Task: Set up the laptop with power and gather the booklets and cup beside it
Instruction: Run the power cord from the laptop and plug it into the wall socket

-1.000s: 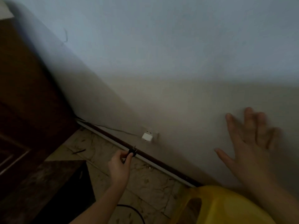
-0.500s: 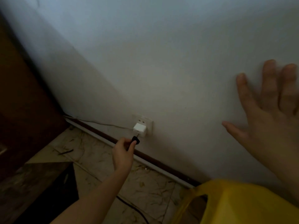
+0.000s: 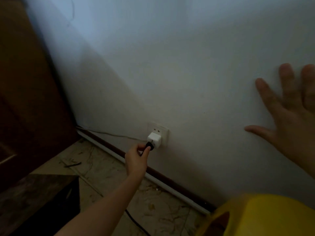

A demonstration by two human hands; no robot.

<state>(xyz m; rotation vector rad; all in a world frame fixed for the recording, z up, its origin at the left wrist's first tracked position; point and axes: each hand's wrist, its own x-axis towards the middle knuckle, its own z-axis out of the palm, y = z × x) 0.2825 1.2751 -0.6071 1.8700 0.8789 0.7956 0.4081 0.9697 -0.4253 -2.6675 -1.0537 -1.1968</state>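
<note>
My left hand pinches a small black plug and holds it against the lower part of a white wall socket, just under a white adapter that sits in the socket. A black cable trails from under my left forearm across the floor. My right hand is spread flat on the white wall at the right, fingers apart, holding nothing. Laptop, booklets and cup are out of view.
A dark wooden door stands at the left and a dark table corner at the lower left. A yellow plastic stool fills the lower right. A thin white wire runs along the skirting above the marbled floor.
My left hand has carried the black plug up from the skirting to the socket. The view has come closer to the wall, and my right hand has stayed pressed flat on it.
</note>
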